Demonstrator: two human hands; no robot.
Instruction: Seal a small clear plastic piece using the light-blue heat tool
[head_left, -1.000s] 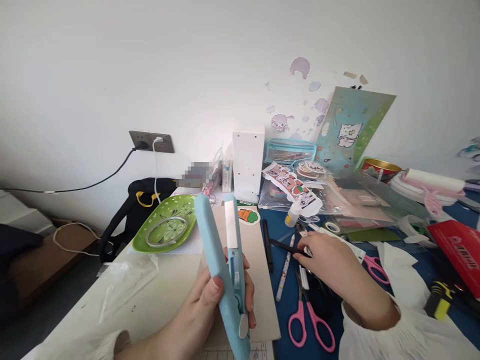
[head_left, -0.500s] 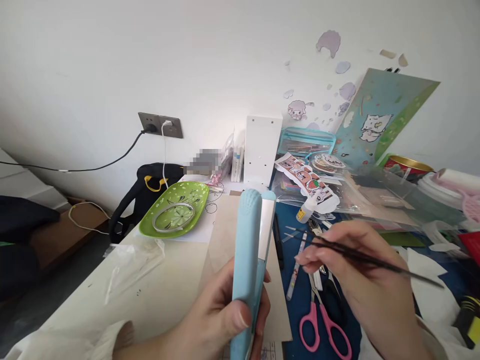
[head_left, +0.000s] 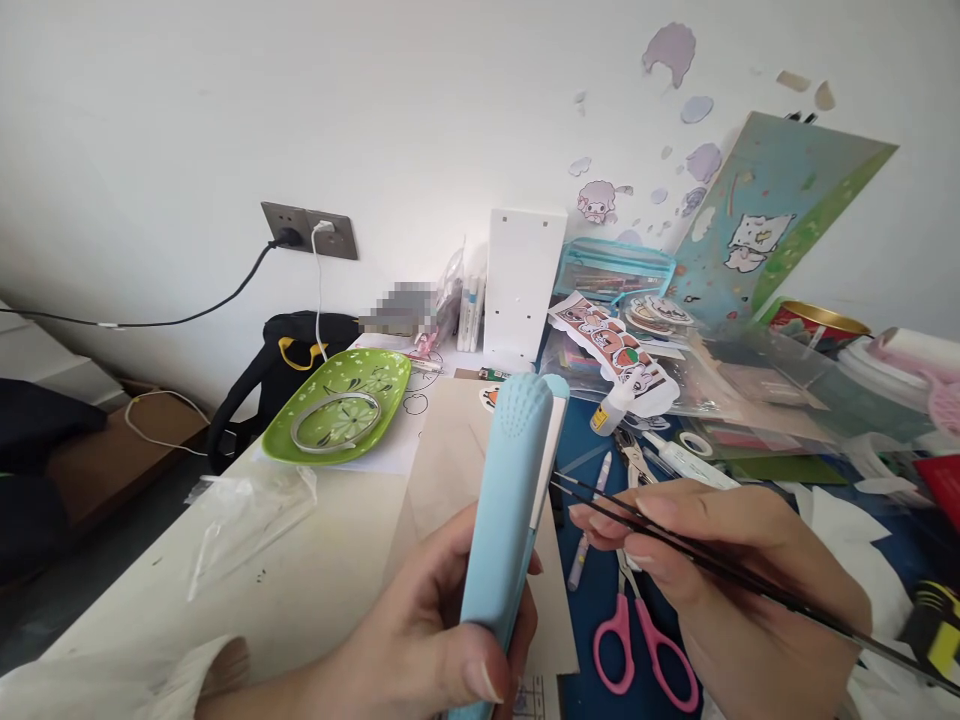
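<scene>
A light blue clamp-shaped tool (head_left: 506, 500) with a pale inner plate stands nearly upright at the centre, my left hand (head_left: 442, 620) wrapped round its lower part. Black tweezers (head_left: 675, 535) are pinched in my right hand (head_left: 720, 570), tips pointing left, close to the right edge of the blue tool. Whether the tips touch it or hold anything is too small to tell. Below my right hand's fingers lie pink-handled scissors (head_left: 619, 640) on a blue mat (head_left: 581, 650). A beige board (head_left: 435, 470) lies behind and under the blue tool.
Left of the board are a green plate (head_left: 341, 375) holding a ring-shaped item and a clear plastic bag (head_left: 255, 515). At the back stands a white box (head_left: 521, 290). Rightward sit a small glue bottle (head_left: 611, 410), a pen (head_left: 604, 475), a sticker strip (head_left: 611, 345) and a red tin (head_left: 817, 320).
The tweezers in my right hand have moved left and lower, up to the blue tool. The blue tool has tilted slightly to the right. The camera view has shifted a little.
</scene>
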